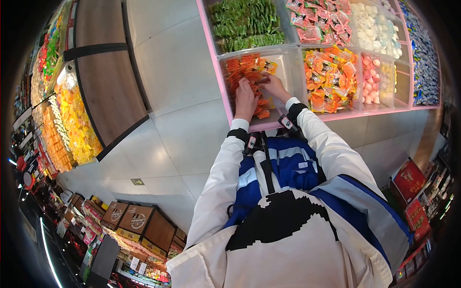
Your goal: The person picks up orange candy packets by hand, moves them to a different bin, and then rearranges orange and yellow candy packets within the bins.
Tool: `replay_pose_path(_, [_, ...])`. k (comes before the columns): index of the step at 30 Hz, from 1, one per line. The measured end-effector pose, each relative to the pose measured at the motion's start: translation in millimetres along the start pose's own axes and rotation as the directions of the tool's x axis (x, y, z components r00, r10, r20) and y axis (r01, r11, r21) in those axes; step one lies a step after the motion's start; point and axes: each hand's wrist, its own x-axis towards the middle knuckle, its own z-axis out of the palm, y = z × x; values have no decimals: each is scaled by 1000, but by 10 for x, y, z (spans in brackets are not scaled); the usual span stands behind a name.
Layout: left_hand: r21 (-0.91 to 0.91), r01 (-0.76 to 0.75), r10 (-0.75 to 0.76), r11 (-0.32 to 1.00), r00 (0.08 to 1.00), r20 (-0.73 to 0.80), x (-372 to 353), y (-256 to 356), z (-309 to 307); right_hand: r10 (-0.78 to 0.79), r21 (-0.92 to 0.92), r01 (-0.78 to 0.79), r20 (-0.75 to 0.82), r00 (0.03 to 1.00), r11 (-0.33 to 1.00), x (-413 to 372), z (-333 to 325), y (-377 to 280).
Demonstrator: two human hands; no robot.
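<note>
Both my hands are inside a clear plastic bin [291, 72] that is partly filled with orange snack packets [234, 72], stood on edge in rows along its left side. My left hand [246, 101] is closed on the packets, fingers bent over them. Just right of it, my right hand [274, 88] pinches a small dark reddish-brown packet [263, 80] near the row. Some orange-yellow packets [270, 66] lie at the back of the bin. The fingertips of my left hand are partly hidden among the packets.
Neighbouring bins hold green packets [247, 21], pink packets [321, 20], orange packets [331, 72] and blue packets [425, 53]. A pink edge [331, 115] borders the display. Across the tiled floor [168, 96] stands a brown-topped counter [108, 81]; cardboard boxes [137, 221] are at lower left.
</note>
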Motion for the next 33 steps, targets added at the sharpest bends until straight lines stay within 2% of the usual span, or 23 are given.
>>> replay_pose_path(2, [-64, -52, 50, 997, 998, -38, -8, 27, -54, 141, 384, -137, 19, 990, 913, 36, 56, -12])
replay_pose_path(3, [-63, -53, 51, 997, 998, -37, 1, 48, -94, 141, 386, -137, 18, 990, 912, 54, 57, -30])
replay_pose_path(5, [6, -36, 36, 999, 996, 86, 18, 77, -134, 125, 317, -132, 43, 991, 939, 84, 24, -84])
replay_pose_path(6, [7, -37, 37, 999, 996, 86, 16, 84, -137, 124, 318, -131, 42, 991, 939, 86, 5, -123])
replay_pose_path(8, [24, -57, 60, 998, 992, -113, 18, 92, -139, 45, 71, -46, 14, 999, 996, 85, -37, -209])
replay_pose_path(9, [25, -58, 60, 998, 992, -112, 34, 113, -163, 45, 73, -46, 14, 999, 996, 78, -76, -287])
replay_pose_path(10, [-98, -39, 25, 994, 989, -147, 56, 133, -185, -16, -266, 16, 0, 1000, 964, 72, -122, -363])
replay_pose_path(11, [-222, -24, -16, 975, 984, -177, 73, 141, -187, -78, -575, 68, 8, 997, 815, 70, -143, -389])
replay_pose_path(12, [-222, -24, -16, 975, 984, -176, 104, 130, -198, -77, -574, 67, 8, 997, 816, 71, -149, -380])
replay_pose_path(14, [-367, 268, -246, 891, 963, 108, 181, 83, -236, -224, -664, 191, 36, 974, 723, 65, -169, -387])
replay_pose_path(15, [-368, 270, -246, 890, 963, 109, 194, 77, -247, -222, -664, 190, 37, 974, 723, 55, -158, -387])
replay_pose_path(17, [-271, 232, -216, 934, 973, 85, 211, 56, -250, -338, -431, 275, -75, 938, 859, 19, -111, -410])
replay_pose_path(18, [-272, 233, -218, 933, 972, 85, 223, 27, -235, -338, -432, 276, -72, 938, 859, 3, -98, -430])
replay_pose_path(20, [-42, 39, -42, 998, 997, -61, 250, 2, -235, -293, -408, 250, -47, 955, 878, -7, -87, -445])
replay_pose_path(21, [-42, 38, -41, 998, 997, -62, 257, 11, -240, -293, -409, 249, -48, 955, 878, 1, -89, -441])
replay_pose_path(23, [163, -177, 214, 971, 946, -245, 266, 20, -228, -281, -307, 270, 8, 960, 913, 24, -94, -410])
replay_pose_path(24, [163, -178, 214, 971, 946, -245, 266, -16, -181, -281, -308, 270, 7, 960, 912, 36, -98, -383])
replay_pose_path(26, [96, -167, 173, 981, 984, -49, 281, -74, -117, -315, -232, 317, 45, 948, 920, 54, -113, -368])
replay_pose_path(27, [97, -167, 173, 981, 984, -50, 273, -82, -105, -316, -232, 317, 45, 948, 919, 60, -109, -382])
replay_pose_path(29, [189, -139, 136, 972, 990, 26, 243, -66, -105, -136, -279, 122, -31, 990, 952, 80, -104, -413])
replay_pose_path(30, [191, -140, 137, 972, 990, 27, 232, -48, -118, -136, -277, 122, -32, 990, 953, 80, -119, -422])
replay_pose_path(32, [129, -121, 128, 984, 991, -48, 214, -31, -128, -254, -473, 200, -52, 966, 858, 85, -166, -391])
replay_pose_path(33, [130, -122, 129, 984, 991, -47, 211, -36, -128, -253, -472, 199, -53, 966, 859, 111, -168, -315])
